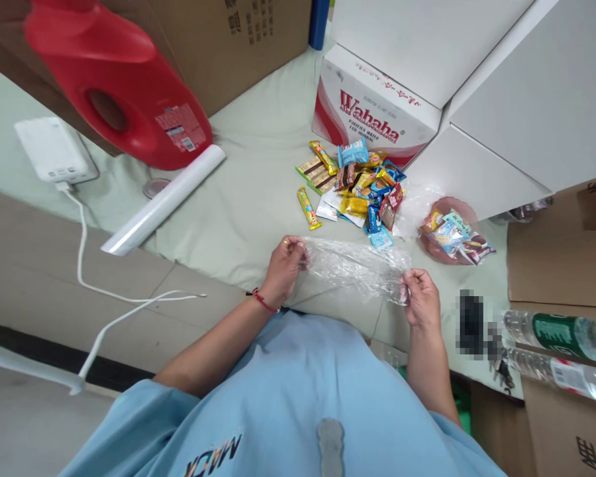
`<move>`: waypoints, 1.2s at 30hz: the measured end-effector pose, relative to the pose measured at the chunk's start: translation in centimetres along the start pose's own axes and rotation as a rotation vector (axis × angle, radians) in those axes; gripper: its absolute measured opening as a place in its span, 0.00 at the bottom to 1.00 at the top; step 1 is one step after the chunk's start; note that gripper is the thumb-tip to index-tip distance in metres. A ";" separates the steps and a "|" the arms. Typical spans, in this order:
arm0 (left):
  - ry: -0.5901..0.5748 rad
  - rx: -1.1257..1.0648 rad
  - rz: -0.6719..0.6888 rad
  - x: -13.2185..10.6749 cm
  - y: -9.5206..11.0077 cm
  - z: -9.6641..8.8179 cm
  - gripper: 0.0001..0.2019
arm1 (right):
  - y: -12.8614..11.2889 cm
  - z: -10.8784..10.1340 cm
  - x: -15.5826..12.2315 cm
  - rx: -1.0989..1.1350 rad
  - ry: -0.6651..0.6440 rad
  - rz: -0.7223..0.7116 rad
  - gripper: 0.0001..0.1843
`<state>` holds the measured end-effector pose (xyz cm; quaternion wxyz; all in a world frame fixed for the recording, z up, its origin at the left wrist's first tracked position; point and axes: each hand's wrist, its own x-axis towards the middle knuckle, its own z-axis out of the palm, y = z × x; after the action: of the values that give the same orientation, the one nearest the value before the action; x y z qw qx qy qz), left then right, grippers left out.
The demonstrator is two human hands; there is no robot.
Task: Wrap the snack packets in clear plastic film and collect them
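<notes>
Between my two hands stretches a clear plastic bag (352,268), crinkled and see-through. My left hand (284,266) pinches its left end, with a red cord bracelet on the wrist. The right end is gripped by the fingers of my right hand (421,295). Just beyond the bag lies a pile of wrapped snacks (360,189) in yellow, blue and red packets. One yellow snack packet (308,207) lies a little apart on the left. A pinkish bowl (447,232) with more snack packets in it stands to the right of the pile.
A Wahaha water carton (372,106) stands behind the snacks. At the left are a red jug (129,86), a white roll (166,199) and a white power bank (54,151) with a cable. Water bottles (566,334) lie at the right edge near keys (502,374).
</notes>
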<state>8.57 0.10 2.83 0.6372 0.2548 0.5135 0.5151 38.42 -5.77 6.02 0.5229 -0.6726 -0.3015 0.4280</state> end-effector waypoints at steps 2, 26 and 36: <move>-0.042 0.015 -0.027 0.1 -0.1 -0.2 0.18 | 0.3 -1.4 0.9 -0.044 0.009 -0.003 0.28; -0.014 -0.102 -0.103 0.0 -2.5 0.4 0.15 | 3.3 10.3 -4.8 -0.761 -0.556 -0.957 0.09; -0.091 0.015 -0.069 0.0 -3.2 0.3 0.16 | 0.3 8.8 -4.2 -0.525 -0.619 -0.723 0.10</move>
<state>10.15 -0.96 0.22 0.6752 0.2650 0.4966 0.4768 28.63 -5.48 6.06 0.3379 -0.4765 -0.7505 0.3091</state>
